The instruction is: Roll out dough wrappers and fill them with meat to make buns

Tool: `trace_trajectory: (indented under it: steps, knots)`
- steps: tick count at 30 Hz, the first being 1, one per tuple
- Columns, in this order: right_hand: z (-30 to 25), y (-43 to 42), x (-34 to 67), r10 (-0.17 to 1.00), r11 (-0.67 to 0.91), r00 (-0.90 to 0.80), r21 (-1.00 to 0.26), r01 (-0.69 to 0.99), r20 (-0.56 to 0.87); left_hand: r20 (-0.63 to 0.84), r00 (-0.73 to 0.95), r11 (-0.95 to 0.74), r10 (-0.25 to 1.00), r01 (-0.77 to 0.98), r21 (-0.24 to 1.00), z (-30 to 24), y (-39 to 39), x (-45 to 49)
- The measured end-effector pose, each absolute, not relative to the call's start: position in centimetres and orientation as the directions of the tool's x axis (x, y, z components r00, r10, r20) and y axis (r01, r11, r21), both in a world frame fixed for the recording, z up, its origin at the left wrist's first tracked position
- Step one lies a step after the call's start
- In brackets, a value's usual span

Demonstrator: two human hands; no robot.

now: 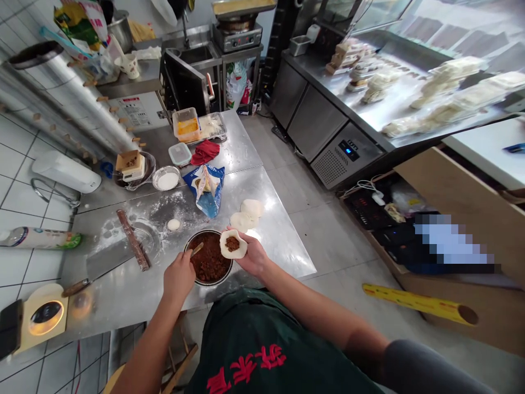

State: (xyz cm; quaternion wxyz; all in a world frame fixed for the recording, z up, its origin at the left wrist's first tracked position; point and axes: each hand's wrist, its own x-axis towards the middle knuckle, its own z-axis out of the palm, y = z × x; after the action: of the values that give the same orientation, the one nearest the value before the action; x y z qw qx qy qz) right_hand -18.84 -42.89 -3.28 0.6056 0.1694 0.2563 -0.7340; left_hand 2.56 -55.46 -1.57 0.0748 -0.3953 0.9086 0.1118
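Observation:
My left hand is closed round a small spreader, its light end showing over the bowl. Below it is a round metal bowl of dark reddish-brown minced filling. On my right hand, beside the bowl's right rim, rests a round dough wrapper with a clump of filling in its middle; the fingers curve under and around it. Several flat dough rounds lie just beyond that hand. Left of them is a small ball of dough on the floured steel.
A rolling pin and a broad knife lie on the left of the steel table. Farther back are a blue bag, a flour bowl, a red cloth and plastic tubs. A yellow tube is at right.

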Motion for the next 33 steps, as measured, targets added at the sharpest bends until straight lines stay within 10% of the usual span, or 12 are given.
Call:
trace_trajectory:
  steps: [6,33]
  knots:
    - [-8.1,-39.3,-17.2,-0.707,-0.123,-0.172,-0.120,0.985,-0.686,-0.420,-0.615,0.686,-0.668,-0.727,-0.025,-7.4,-55.6,1.5]
    - [-12.1,-38.5,-15.2,-0.708,-0.181,-0.269,-0.201,0.963,-0.653,-0.533,-0.683,0.592,-0.500,-0.719,0.365,-9.7,-50.8,-1.0]
